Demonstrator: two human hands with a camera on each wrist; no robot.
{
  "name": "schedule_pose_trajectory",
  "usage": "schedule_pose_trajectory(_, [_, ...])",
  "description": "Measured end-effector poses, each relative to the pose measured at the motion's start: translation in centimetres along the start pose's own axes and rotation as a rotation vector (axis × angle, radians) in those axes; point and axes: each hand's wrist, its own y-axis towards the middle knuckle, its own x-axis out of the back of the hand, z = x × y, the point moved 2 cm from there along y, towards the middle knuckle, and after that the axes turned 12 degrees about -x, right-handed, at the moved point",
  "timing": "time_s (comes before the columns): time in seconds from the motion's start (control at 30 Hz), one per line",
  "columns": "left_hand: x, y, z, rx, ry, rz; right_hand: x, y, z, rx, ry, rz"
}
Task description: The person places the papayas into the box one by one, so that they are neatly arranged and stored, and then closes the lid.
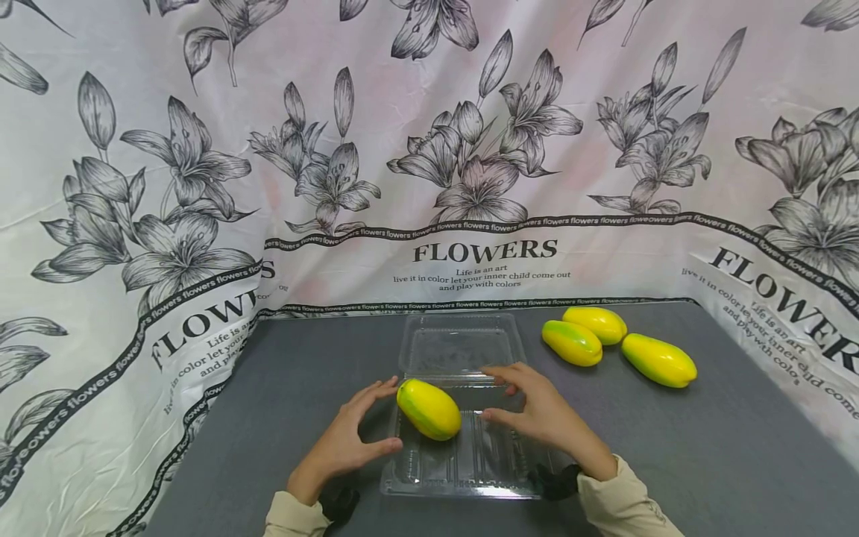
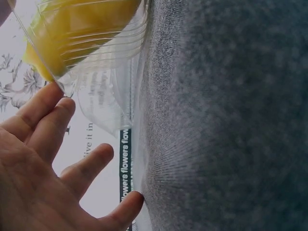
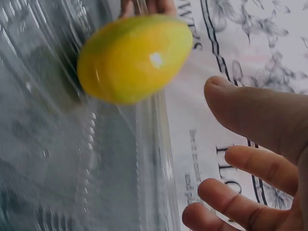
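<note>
Atop the grey counter (image 1: 302, 358), the papaya (image 1: 429, 409) between the spread, empty fingers of left hand (image 1: 345, 436) and right hand (image 1: 537, 406) could roll inside the clear plastic clamshell (image 1: 483, 462) if a fingertip nudges it.

Bright head view, softer wrist views, glint on fruit (image 3: 134, 60)

Nearest you, the glossy, oval yellow fruit (image 1: 429, 410) is green-streaked; the clear plastic container (image 1: 483, 462) is ribbed. Facing you, the white fabric backdrop (image 1: 429, 89) bears black flower drawings (image 1: 479, 186) (and pinkish blushes).
</note>
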Motion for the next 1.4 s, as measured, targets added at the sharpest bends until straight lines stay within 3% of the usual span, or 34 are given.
schedule_pose_trajectory(0.23, [0.0, 0.1, -0.2, 0.017, 0.023, -0.012, 1.1, 0.3, -1.4, -0.041, -0.055, -0.099])
schedule_pose_trajectory(0.4, [-0.1, 0.1, -0.1, 0.009, 0.013, -0.038, 1.2, 0.4, -2.2, -0.074, -0.099, -0.11])
schedule_pose_trajectory(0.77, [-0.1, 0.1, -0.2, -0.024, 0.015, -0.062, 1.4, 0.6, -2.9, -0.1, -0.074, -0.066])
schedule_pose_trajectory(1.17, [0.0, 0.1, -0.2, -0.005, 0.001, -0.047, 1.5, 1.5, -3.2, -0.045, -0.032, 0.032])
schedule_pose_trajectory(1.4, [-0.1, 0.1, -0.1, -0.017, -0.008, -0.038, 1.7, 1.7, -3.3, -0.021, -0.003, 0.03])
